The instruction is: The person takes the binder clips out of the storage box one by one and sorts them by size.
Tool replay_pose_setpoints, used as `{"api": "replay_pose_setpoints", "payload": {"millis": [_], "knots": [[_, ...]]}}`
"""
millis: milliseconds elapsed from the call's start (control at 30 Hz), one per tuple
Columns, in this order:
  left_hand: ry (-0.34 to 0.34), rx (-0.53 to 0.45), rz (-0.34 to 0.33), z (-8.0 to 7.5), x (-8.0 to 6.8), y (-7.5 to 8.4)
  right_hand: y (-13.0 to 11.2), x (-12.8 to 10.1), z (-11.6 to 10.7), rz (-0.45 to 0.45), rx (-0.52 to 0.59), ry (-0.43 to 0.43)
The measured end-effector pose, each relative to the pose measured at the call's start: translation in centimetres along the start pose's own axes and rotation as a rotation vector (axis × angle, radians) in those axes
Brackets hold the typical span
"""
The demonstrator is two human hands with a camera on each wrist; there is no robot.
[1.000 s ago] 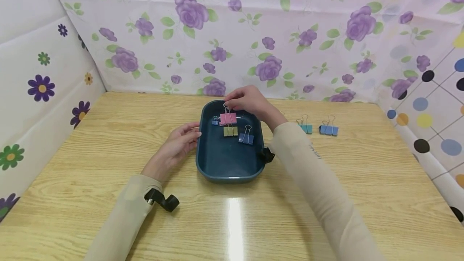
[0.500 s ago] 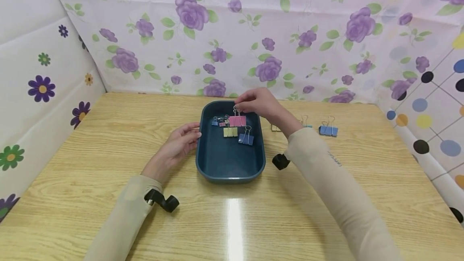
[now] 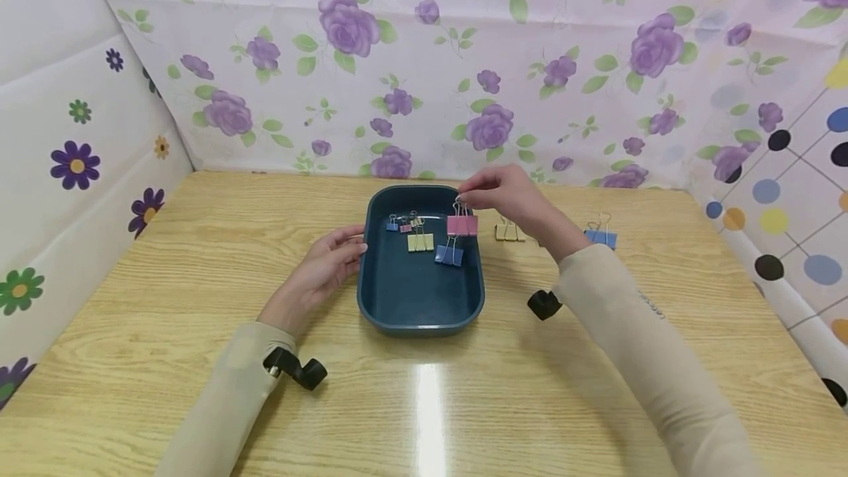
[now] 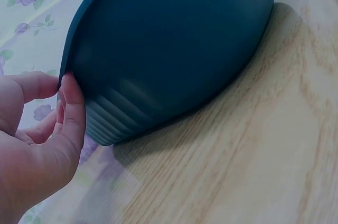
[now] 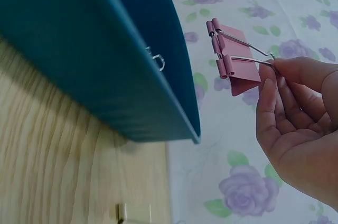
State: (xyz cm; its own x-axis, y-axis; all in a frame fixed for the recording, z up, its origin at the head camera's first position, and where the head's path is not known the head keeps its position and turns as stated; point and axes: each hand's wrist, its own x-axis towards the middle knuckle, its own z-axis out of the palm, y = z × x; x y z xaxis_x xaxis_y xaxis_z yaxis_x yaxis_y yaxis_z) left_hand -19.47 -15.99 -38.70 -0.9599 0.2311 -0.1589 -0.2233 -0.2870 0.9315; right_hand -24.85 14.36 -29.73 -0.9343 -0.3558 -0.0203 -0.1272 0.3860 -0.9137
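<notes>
The left hand (image 3: 322, 265) is steadying the blue tray (image 3: 411, 300) by its left rim on the desk (image 3: 199, 256), while the right hand (image 3: 510, 193) is pinching the pink binder clip (image 3: 461, 224) by its wire handles above the tray's right edge — seemingly mid-transfer, calling for a steady carry past the rim.

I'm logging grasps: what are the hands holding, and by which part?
The right hand pinches the pink binder clip by its wire handles; the left hand touches the dark blue tray's rim.
</notes>
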Motion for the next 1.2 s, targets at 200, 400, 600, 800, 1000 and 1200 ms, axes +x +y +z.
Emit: {"api": "replay_pose_setpoints", "payload": {"millis": [200,400,600,800,1000,1200], "knots": [[-0.002,-0.014,-0.003,0.0,0.1,0.0,0.9,-0.9,-0.8,0.035,-0.042,0.003],[0.002,0.007,-0.003,0.0,0.0,0.0,2.5,-1.6,-1.8,0.043,-0.041,0.009],[0.005,0.015,0.004,0.0,0.0,0.0,3.8,-2.3,-2.6,0.057,-0.038,0.014],[0.003,0.017,0.002,0.0,-0.1,-0.1,5.2,-2.9,-2.9,0.089,-0.017,0.015],[-0.003,0.005,0.011,0.0,-0.1,-0.1,6.9,-3.1,-3.2,0.112,-0.017,0.010],[-0.007,0.004,0.010,0.0,0.0,-0.1,8.4,-3.3,-3.4,0.153,-0.014,-0.011]]}}
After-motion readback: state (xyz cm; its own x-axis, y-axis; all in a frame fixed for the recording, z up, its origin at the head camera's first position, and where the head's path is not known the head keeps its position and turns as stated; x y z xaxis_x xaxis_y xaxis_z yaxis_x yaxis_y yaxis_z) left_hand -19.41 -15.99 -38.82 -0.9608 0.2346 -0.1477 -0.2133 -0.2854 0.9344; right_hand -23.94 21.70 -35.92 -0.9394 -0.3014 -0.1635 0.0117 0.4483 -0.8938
